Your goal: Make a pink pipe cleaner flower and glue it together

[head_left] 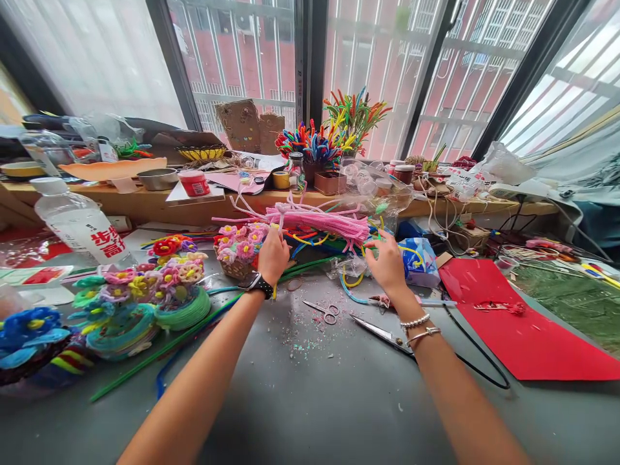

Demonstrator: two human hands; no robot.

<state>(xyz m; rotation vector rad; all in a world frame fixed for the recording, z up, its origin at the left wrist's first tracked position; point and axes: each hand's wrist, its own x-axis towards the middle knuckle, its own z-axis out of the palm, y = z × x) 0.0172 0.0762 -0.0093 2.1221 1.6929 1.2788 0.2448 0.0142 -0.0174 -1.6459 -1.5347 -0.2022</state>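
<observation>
My left hand (274,259) is closed around a pipe cleaner (281,212); its pale fuzzy tip rises above the fingers, and a bit of yellow shows beneath the hand. My right hand (386,261) has its fingers apart and bent, with nothing visible in them. It hovers by the right end of a thick bundle of pink pipe cleaners (324,221). Just left of my left hand stands a basket of pink pipe-cleaner flowers (237,248). Small scissors (327,312) and larger scissors (382,331) lie on the grey table (300,407) between my forearms.
Finished flower pots (181,309) and a plastic bottle (80,223) crowd the left. Long green pipe cleaners (145,368) stretch across the table. A red sheet (523,316) and green cutting mat (571,300) lie right. Behind, a wooden ledge (232,205) carries jars and colourful pipe cleaners (314,145).
</observation>
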